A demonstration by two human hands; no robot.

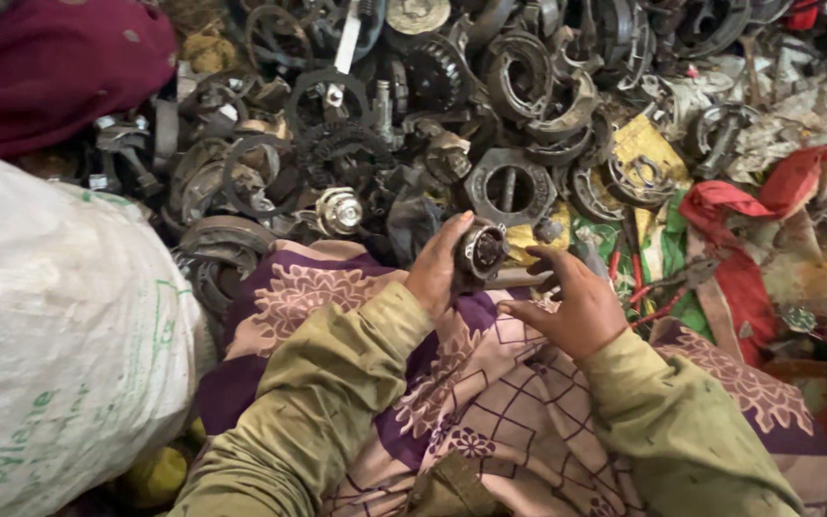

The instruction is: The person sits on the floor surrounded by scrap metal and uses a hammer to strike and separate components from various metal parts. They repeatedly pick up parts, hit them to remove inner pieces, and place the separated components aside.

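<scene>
My left hand (435, 268) grips a small round metal part (481, 251), dark and greasy, with a pale ring around its open face. A thin metal rod (514, 279) sticks out to the right beneath it. My right hand (574, 304) is just right of the part, fingers spread and curled, fingertips near the rod; whether it grasps the rod I cannot tell. Both hands hover over my lap, which is covered by purple and cream patterned cloth (490, 402). My sleeves are olive green.
A heap of greasy metal rings, gears and bearings (413, 124) fills the ground ahead. A white woven sack (50, 325) stands at left. Red, yellow and green rags (739, 239) lie at right. A maroon cloth (50, 67) is at top left.
</scene>
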